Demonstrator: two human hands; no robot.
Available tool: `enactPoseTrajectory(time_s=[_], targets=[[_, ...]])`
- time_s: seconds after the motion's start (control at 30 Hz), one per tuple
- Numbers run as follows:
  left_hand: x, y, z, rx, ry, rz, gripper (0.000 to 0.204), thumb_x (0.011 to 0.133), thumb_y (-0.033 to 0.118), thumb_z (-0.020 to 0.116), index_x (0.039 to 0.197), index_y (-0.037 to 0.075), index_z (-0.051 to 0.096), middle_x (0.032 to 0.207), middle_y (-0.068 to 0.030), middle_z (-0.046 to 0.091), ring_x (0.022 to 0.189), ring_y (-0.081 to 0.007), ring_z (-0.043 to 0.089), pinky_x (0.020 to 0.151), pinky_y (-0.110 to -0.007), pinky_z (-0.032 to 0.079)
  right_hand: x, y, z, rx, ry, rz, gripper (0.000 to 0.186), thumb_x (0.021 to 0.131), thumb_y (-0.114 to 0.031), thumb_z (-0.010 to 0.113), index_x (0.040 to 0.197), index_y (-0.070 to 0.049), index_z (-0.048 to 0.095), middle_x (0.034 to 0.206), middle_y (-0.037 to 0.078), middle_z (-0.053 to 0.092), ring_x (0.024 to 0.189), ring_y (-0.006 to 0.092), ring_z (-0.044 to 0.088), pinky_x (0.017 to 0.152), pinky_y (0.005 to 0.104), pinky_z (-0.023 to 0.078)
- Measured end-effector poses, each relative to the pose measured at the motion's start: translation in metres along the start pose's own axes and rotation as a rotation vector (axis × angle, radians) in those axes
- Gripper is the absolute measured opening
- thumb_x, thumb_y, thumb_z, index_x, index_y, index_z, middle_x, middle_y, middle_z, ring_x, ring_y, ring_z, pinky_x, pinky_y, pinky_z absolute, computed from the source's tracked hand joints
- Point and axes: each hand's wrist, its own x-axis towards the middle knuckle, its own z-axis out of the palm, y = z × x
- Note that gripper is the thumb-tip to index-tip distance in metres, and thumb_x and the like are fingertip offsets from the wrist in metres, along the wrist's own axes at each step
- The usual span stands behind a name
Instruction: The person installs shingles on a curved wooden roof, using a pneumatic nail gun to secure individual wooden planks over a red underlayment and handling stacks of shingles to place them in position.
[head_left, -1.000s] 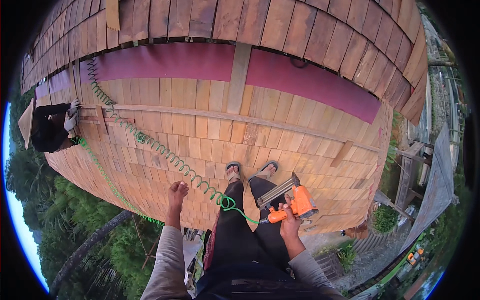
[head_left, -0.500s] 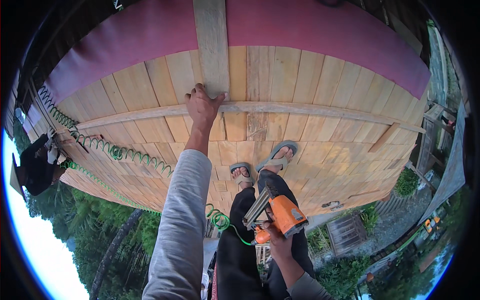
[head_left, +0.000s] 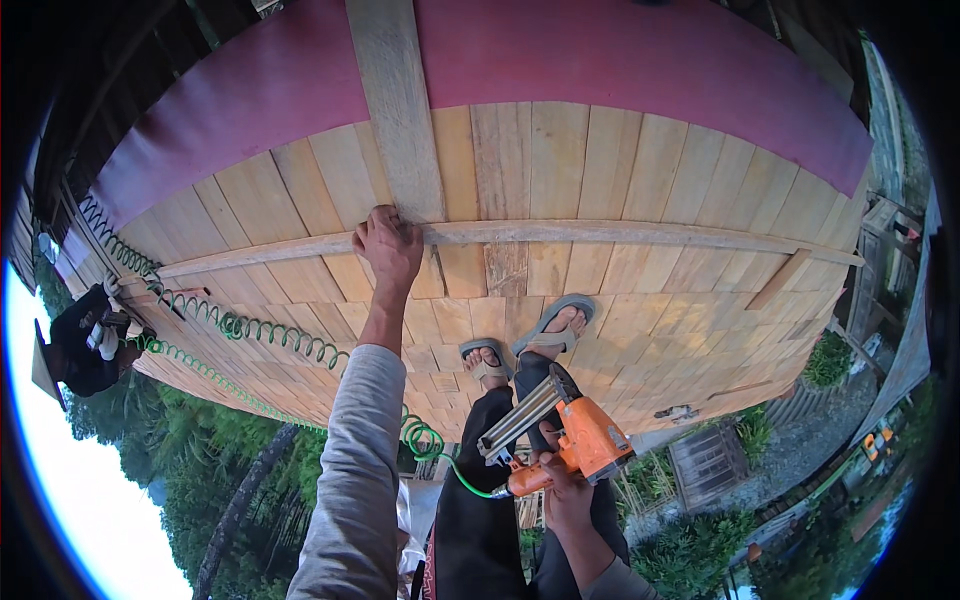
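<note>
My right hand is wrapped round the handle of an orange nail gun in front of my legs. Its long metal magazine slants down to the left, and a green coiled air hose joins the handle end. Stretched out ahead, my left hand has its fingers curled at the lower left corner of a grey wooden plank. That plank runs up over the shingles and a purple-red sheet. Its lower end meets a long thin wooden batten; the thumb is mostly hidden.
My sandalled feet stand on the sloping wooden shingles below the batten. Green hose coils lie at the left, where another person in dark clothes and a pointed hat works. Trees and ground lie beyond the lower roof edge.
My left hand has shifted from across the plank's lower end to its left corner, the thumb drawn in. The nail gun has turned slightly in my right hand. The view has tilted a little.
</note>
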Motion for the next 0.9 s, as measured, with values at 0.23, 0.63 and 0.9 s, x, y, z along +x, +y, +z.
enactPoseTrajectory(time_s=[0.23, 0.63, 0.9], targets=[[0.000, -0.013, -0.003, -0.021, -0.085, 0.008, 0.051, 0.073, 0.013, 0.076, 0.118, 0.009, 0.052, 0.097, -0.0069, 0.062, 0.103, -0.0302, 0.053, 0.097, -0.053, 0.034, 0.004, -0.015, 0.010, 0.015, -0.009, 0.023, 0.052, 0.089, 0.000, 0.068, 0.136, -0.001, 0.046, 0.133, 0.015, 0.060, 0.106, 0.0222, 0.067, 0.092, 0.0399, 0.057], [-0.075, 0.084, 0.032, -0.973, 0.157, -0.430, 0.038, 0.090, 0.025, 0.079, 0.108, 0.003, 0.053, 0.091, -0.0079, 0.058, 0.084, -0.0208, 0.056, 0.078, -0.033, 0.048, -0.006, -0.023, 0.000, -0.114, 0.031, -0.174, 0.035, 0.094, -0.002, 0.066, 0.127, -0.002, 0.054, 0.125, 0.011, 0.066, 0.103, 0.0180, 0.067, 0.084, 0.0382, 0.056], [-0.067, 0.178, 0.122, -1.546, -0.457, -1.171, 0.055, 0.096, 0.044, 0.069, 0.124, 0.000, 0.052, 0.105, -0.0173, 0.061, 0.097, -0.0283, 0.065, 0.095, -0.044, 0.056, -0.013, -0.201, -0.104, -0.229, 0.245, -0.549, 0.021, 0.099, -0.008, 0.057, 0.117, -0.001, 0.047, 0.089, 0.007, 0.057, 0.081, 0.0185, 0.061, 0.073, 0.0359, 0.052]])
